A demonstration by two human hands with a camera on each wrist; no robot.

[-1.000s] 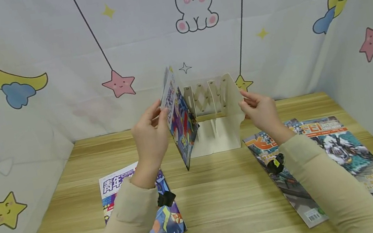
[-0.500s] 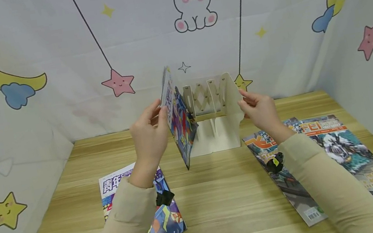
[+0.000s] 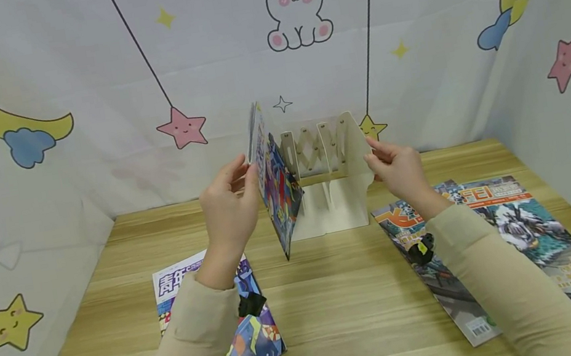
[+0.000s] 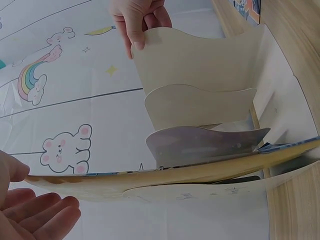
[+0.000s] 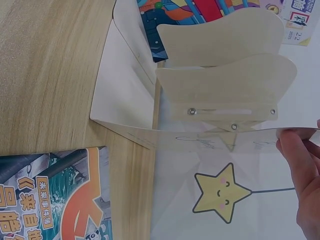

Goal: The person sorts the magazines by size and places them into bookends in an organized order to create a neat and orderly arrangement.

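A cream metal book rack (image 3: pixel 342 203) with wavy-edged dividers and a crisscross folding back stands at the table's rear. One colorful magazine (image 3: pixel 278 188) stands upright in its leftmost slot, spine forward and slightly tilted. My left hand (image 3: pixel 229 205) pinches the magazine's near upper edge; in the left wrist view the thumb lies on one side of the magazine (image 4: pixel 200 174) and the fingers on the other. Across the rack, my right hand (image 3: pixel 399 171) grips the top front edge of the right end panel (image 5: pixel 210 137) between thumb and fingers.
On the wooden table (image 3: pixel 335 313), a purple-and-blue magazine (image 3: pixel 256 347) lies flat under the left forearm. Two overlapping magazines (image 3: pixel 529 226) lie at the right, partly beneath the right forearm. A white printed cloth (image 3: pixel 219 45) hangs behind and at both sides.
The magazine in the left hand has turned slightly in the slot. Both hands stay nearly where they were, and the rack has not visibly moved.
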